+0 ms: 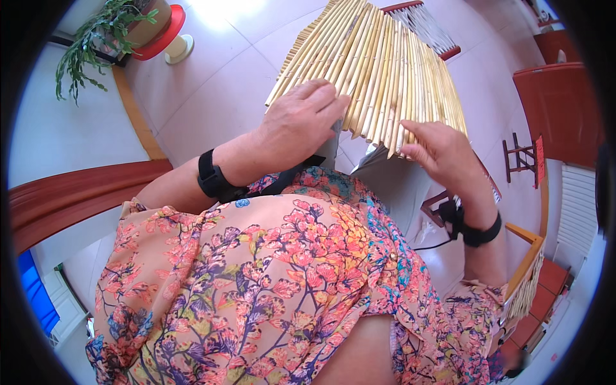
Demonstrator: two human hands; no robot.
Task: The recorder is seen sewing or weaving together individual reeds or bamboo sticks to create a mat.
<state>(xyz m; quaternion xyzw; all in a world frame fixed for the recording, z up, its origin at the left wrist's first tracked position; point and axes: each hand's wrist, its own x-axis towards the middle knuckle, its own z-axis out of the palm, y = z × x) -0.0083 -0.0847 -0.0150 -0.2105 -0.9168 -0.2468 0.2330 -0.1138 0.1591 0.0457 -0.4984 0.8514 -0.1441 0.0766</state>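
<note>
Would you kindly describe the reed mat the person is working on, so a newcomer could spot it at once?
Start from the pale tiled floor at the top of the head view, where a potted plant sits in the left corner. Right of it, a fan-shaped mat of straw-yellow reed stalks spreads away from the person, with the left hand and right hand on its near edge. Nothing else nearby is made of pale parallel stalks.

Pale yellow reed mat (378,70); floral blouse (276,282) in peach, pink, purple and teal; black wristbands (212,176); white floor tiles (212,96); red stool (163,32); green plant (96,38).
</note>
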